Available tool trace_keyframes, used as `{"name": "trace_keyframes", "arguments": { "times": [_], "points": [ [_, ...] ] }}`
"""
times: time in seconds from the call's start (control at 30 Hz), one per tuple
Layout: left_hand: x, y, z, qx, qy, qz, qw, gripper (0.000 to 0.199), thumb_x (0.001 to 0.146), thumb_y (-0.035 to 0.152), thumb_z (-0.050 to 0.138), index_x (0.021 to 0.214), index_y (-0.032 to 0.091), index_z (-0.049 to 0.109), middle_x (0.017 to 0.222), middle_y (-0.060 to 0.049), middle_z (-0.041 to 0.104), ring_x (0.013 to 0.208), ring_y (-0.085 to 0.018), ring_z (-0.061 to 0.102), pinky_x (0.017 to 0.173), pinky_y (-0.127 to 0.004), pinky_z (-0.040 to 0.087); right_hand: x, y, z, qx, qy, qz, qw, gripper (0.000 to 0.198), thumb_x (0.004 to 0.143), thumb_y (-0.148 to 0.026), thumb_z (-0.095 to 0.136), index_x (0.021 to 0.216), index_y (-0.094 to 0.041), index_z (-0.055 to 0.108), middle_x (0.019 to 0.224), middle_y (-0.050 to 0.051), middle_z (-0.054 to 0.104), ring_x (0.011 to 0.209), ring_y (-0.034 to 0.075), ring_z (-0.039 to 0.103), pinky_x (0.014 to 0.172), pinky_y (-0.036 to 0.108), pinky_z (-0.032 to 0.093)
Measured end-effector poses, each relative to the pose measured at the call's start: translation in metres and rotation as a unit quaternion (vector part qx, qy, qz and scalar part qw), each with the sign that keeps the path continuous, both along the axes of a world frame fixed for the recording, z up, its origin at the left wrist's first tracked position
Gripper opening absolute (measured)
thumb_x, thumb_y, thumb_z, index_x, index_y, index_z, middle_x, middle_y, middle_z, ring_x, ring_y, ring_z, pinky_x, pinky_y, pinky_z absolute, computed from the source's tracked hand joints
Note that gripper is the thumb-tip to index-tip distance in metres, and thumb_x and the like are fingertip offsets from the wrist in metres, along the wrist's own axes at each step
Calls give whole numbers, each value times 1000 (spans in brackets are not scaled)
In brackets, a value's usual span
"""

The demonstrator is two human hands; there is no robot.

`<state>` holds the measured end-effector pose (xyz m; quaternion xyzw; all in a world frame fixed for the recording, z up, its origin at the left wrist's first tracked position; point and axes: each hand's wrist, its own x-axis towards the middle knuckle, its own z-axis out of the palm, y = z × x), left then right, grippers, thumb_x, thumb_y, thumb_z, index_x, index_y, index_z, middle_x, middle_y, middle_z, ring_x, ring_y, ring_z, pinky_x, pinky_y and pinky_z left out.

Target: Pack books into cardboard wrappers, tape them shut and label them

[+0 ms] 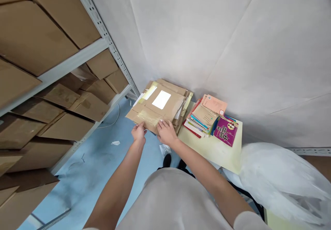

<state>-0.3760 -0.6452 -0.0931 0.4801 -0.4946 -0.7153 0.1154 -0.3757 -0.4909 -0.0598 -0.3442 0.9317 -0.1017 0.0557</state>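
Observation:
A flattened cardboard box (169,112) with a white label (161,99) and strips of clear tape lies on top of a stack of cardboard (186,103). At its near left edge my left hand (139,132) is closed, thumb and fingers pinching the board. My right hand (166,132) sits further right on the same near edge, its fingers bent over the taped part. A small bit of white shows by the right fingertips; what it is I cannot tell. The undersides of both grips are hidden.
Right of the stack, several books and booklets (207,116), one purple (225,131), lie on a pale yellow tabletop (207,149). A large white plastic bag (279,178) bulges beyond it. Metal shelves (74,59) with cardboard boxes (33,37) stand left. Paper scraps (115,143) lie on the blue floor.

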Motion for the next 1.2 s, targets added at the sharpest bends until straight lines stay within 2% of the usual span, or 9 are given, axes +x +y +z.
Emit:
{"name": "trace_keyframes", "arguments": {
  "times": [0.27,0.43,0.63,0.77,0.9,0.97,1.07,1.13,1.2],
  "points": [
    [1,-10,42,33,115,-80,990,35,66,11,63,95,24,48,85,3,65,63,-11,64,65,-28,53,14,-5,7,-30,38,34,998,44,94,-22,36,132,-3,47,137,22,49,131,31,42,106,46,33],
    [-13,-30,68,37,141,-58,988,27,68,5,58,89,22,51,76,3,65,57,-10,63,63,-26,55,0,16,32,-234,0,74,969,69,85,-47,55,141,-13,37,152,17,27,140,28,28,111,41,31],
    [-32,-63,99,65,197,-73,975,20,69,4,57,82,19,56,71,2,65,54,-9,61,55,-20,54,-50,56,59,-485,74,-153,858,58,92,-37,40,146,-26,25,153,12,25,134,26,39,103,45,42],
    [-36,-80,117,9,267,-158,951,25,66,10,65,88,22,59,73,3,66,51,-9,59,53,-22,55,-86,92,78,-489,134,-285,814,69,87,-46,48,147,-25,20,152,11,25,140,26,27,110,48,32],
    [-30,-90,127,-32,291,-281,914,42,61,20,76,100,24,60,84,0,70,61,-14,65,58,-28,56,-103,128,100,-491,25,-299,818,82,78,-58,58,144,-21,28,151,14,30,140,27,28,113,49,25],
    [-24,-85,125,-39,275,-352,894,49,60,27,80,104,24,59,88,-2,71,66,-17,67,58,-28,55,-96,143,106,-513,-71,-267,812,73,76,-60,60,135,-21,42,144,13,43,135,27,38,110,48,32],
    [-10,-59,113,-38,240,-471,848,51,62,33,81,106,22,58,89,-5,71,73,-20,68,62,-29,54,-61,169,99,-565,-157,-251,770,54,74,-55,65,117,-23,56,126,9,62,117,26,57,98,44,46],
    [1,-32,100,-23,238,-532,812,50,62,34,81,106,19,60,88,-6,71,78,-21,67,70,-31,54,-23,193,85,-603,-130,-307,725,50,70,-47,73,112,-25,58,117,6,67,106,24,64,93,41,50],
    [13,-1,88,-15,249,-532,809,54,67,35,78,114,20,57,91,-6,69,84,-20,66,77,-32,52,23,220,68,-618,-107,-374,683,47,65,-42,78,105,-25,60,107,5,71,98,23,67,88,40,52]
  ]
}}
